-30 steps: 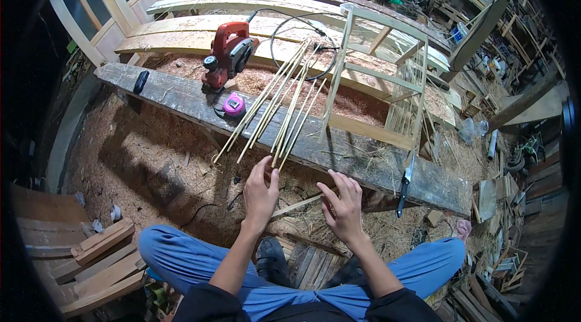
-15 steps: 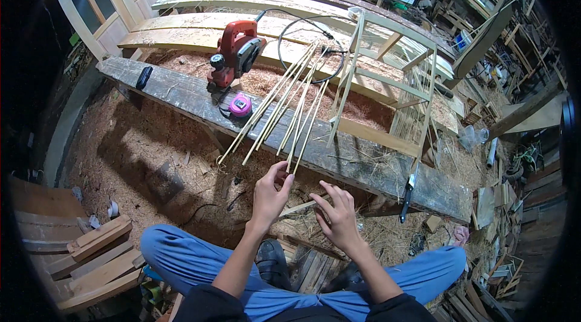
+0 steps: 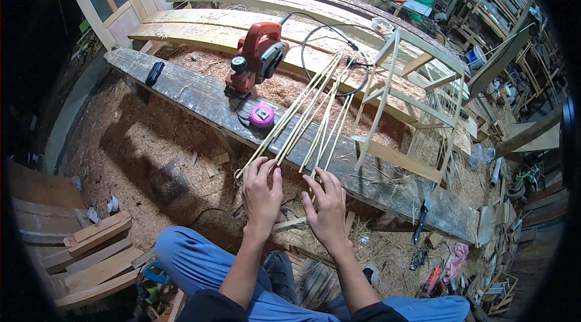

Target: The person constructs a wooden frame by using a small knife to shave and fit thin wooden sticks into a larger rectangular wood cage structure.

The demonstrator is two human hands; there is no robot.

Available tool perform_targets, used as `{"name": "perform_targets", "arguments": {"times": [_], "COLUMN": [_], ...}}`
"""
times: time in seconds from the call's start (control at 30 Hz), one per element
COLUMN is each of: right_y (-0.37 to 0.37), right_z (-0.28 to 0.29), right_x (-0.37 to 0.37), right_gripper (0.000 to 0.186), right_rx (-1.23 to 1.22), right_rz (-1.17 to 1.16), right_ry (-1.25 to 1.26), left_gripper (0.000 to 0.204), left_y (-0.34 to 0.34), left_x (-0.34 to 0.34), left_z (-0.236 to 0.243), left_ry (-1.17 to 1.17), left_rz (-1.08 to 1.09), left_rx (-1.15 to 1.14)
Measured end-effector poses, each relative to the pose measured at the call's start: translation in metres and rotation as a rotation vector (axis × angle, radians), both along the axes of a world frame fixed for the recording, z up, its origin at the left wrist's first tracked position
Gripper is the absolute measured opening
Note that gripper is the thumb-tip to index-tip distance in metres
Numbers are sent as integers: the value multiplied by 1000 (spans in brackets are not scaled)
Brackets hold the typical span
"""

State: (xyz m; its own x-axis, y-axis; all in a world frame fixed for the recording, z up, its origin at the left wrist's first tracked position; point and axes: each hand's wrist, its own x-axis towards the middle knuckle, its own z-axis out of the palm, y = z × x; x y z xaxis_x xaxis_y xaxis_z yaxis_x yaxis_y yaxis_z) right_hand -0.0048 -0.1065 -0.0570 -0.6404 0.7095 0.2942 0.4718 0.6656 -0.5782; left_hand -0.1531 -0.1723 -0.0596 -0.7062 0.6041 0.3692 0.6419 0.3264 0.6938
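Several thin pale bamboo sticks (image 3: 290,114) lie in a loose fan across the weathered bench plank (image 3: 200,95), their near ends jutting over its front edge. My left hand (image 3: 261,195) is at the near ends on the left of the fan, fingers bent and slightly apart, fingertips by the sticks. To the right, my right hand (image 3: 325,208) has thumb and fingers spread, its fingertips close to the right-hand stick ends; whether they touch is unclear. Neither hand grips a stick. Right of the sticks stands a slim wooden frame (image 3: 379,103) with thin strips inside.
A red electric planer (image 3: 257,56) and a pink tape measure (image 3: 262,115) stand left of the sticks. A black-handled knife (image 3: 421,220) lies at the bench's right. Long boards (image 3: 200,24) span the back. Shavings cover the ground, and wood offcuts (image 3: 100,234) lie lower left.
My left hand has shifted to the left end of the sticks, and my right hand has risen toward the right-hand ends. The whole view has shifted a little.
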Motion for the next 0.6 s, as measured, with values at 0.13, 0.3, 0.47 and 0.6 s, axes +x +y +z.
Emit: {"name": "perform_targets", "arguments": {"times": [0.13, 0.3, 0.47, 0.6], "right_y": [1, 3, 7, 7], "right_z": [-5, -8, -10, -11], "right_x": [-4, -2, 0, -3], "right_gripper": [44, 40, 42, 44], "right_rx": [5, -62, -40, 21], "right_rz": [0, -6, 6, 13], "right_ry": [19, 16, 14, 1], "left_gripper": [24, 25, 25, 24], "left_y": [2, 7, 5, 5], "left_x": [-7, -7, -11, -12], "left_z": [-13, -9, -21, -15], "left_ry": [-86, 46, -170, -222], "left_rz": [-7, -23, -19, -4], "left_rx": [-44, -166, -56, -18]}}
